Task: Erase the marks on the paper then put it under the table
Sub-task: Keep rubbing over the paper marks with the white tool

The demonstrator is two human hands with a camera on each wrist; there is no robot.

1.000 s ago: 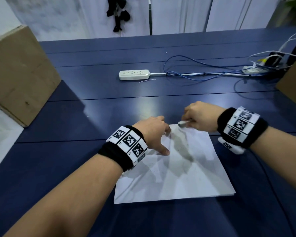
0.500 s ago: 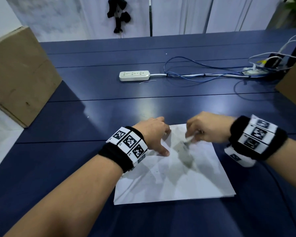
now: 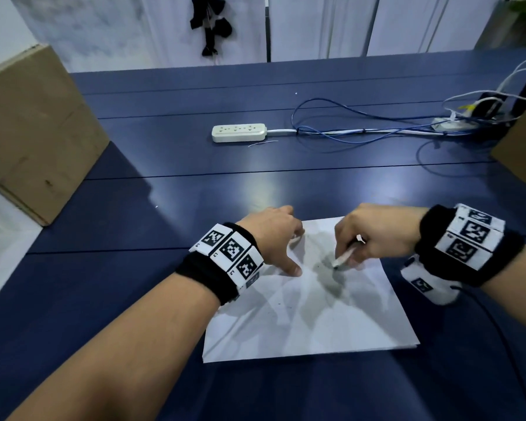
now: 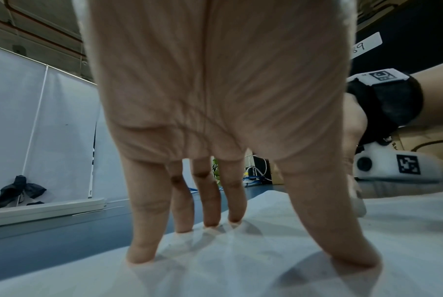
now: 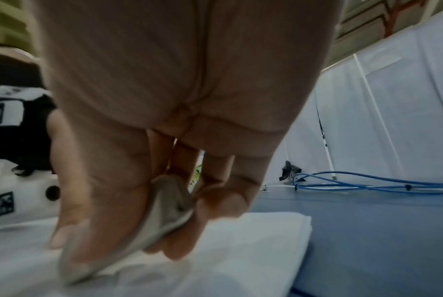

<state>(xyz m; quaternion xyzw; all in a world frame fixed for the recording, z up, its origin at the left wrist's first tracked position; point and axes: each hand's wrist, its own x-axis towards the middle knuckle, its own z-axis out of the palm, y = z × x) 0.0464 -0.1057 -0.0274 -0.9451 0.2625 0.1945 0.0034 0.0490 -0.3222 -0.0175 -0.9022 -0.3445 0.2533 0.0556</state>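
A white sheet of paper lies flat on the blue table near me, with faint small dark marks around its middle. My left hand stands on the paper's far left part, its straight fingertips pressing the sheet down. My right hand pinches a flat grey-white eraser between thumb and fingers. The eraser's lower end touches the paper near its upper middle. In the right wrist view the eraser slants down onto the sheet.
A white power strip lies further back on the table, with blue and white cables running right. A cardboard box stands at the left edge and another at the right. A dark object hangs on the white wall behind.
My right hand has drawn the eraser from the paper's far edge towards me and onto the sheet's middle. The left hand has stayed in place on the paper.
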